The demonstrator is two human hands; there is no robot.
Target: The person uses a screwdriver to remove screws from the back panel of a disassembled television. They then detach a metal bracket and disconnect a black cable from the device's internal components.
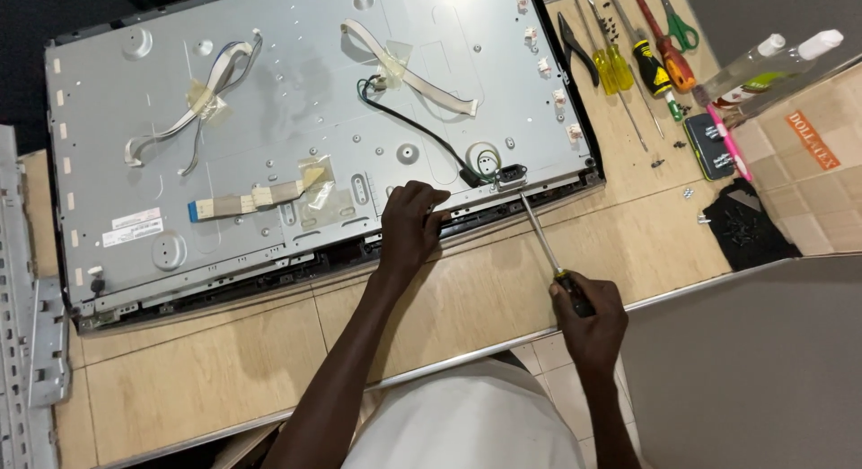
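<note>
**On the desk: two hands at a big metal panel**

On the tan wooden desk point(224, 361) lies a big flat grey metal screen back point(296, 119). The left hand point(411, 225) presses on its near edge, fingers bent, grip holding nothing. The right hand point(591, 318) has its grip tight around a long thin screwdriver with a dark handle point(543, 240). Its tip touches the panel's near edge, by a black cable point(422, 128). More tools with yellow and red handles point(642, 61) lie well apart.

The back panel point(296, 119) is dull grey sheet metal – smooth, faintly shiny; the bench point(224, 361) is pale matt wood; the screwdriver point(543, 245) shaft is bright steel.
</note>
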